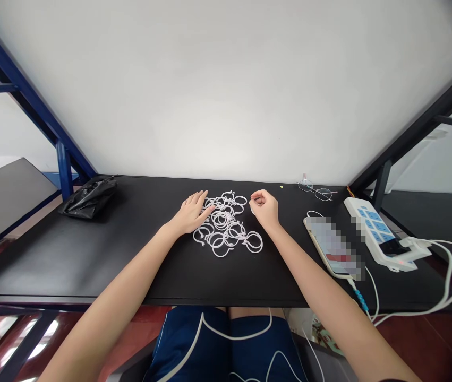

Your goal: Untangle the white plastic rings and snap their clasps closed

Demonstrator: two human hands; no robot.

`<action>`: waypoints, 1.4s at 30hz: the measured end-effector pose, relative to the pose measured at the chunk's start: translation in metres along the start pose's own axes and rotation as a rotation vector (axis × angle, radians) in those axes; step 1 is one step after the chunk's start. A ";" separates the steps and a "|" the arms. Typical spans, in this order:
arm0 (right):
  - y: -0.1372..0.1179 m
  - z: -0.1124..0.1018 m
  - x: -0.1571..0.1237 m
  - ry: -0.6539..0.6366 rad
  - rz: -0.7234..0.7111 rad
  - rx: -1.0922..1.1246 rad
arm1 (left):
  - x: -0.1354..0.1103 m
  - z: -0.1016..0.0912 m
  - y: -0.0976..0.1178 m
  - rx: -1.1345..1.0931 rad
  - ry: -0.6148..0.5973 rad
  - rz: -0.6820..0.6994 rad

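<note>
blue shorts [226, 339] nearest; left hand [192, 213] flat, fingers [201, 198] open, steadying ring pile [228, 228] on surface [110, 249]; right hand [266, 208] pinched shut on 1 ring [252, 208]

Flat matte black tabletop [90, 254], set against white wall. Centre: tangled pile of thin white plastic rings [228, 223], lying flat. Far left corner: crumpled black plastic bag [88, 199]. Back right, near wall: thin wire-rimmed glasses [315, 191], folded open. Right side: pale-cased phone [335, 246], face up, cable plugged in at near end. Just beside it: white power strip with blue sockets [377, 233], white charger plug [415, 245] seated in it, white cables [449, 276] trailing off right edge.
</note>
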State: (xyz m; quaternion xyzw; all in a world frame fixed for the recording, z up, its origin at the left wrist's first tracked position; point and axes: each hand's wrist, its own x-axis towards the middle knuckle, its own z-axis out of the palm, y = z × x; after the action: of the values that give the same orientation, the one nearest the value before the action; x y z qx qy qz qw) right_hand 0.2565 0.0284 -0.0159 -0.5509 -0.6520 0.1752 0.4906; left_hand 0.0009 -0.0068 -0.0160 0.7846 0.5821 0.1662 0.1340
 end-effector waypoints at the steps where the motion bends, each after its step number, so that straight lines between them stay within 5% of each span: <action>1: -0.003 0.001 -0.002 0.020 -0.013 0.056 | 0.000 0.000 0.001 0.006 0.027 0.013; 6: -0.026 0.008 -0.017 0.057 -0.077 0.341 | -0.002 0.000 0.010 0.104 0.297 0.070; 9: -0.043 0.011 -0.027 -0.070 0.077 0.606 | -0.006 -0.003 0.024 0.085 0.404 0.229; 13: -0.055 0.011 -0.035 -0.268 0.349 0.875 | -0.015 -0.007 0.047 0.011 0.372 0.489; 16: -0.057 0.010 -0.034 -0.281 0.465 0.964 | -0.019 -0.005 0.057 -0.030 0.338 0.552; 42: -0.055 0.010 -0.032 -0.299 0.393 0.912 | -0.008 0.006 0.043 -0.104 0.342 0.607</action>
State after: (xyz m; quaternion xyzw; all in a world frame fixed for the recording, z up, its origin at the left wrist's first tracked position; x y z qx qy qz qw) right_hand 0.2153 -0.0152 0.0075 -0.3622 -0.4564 0.6072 0.5403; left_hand 0.0390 -0.0275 -0.0050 0.8749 0.3270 0.3568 0.0187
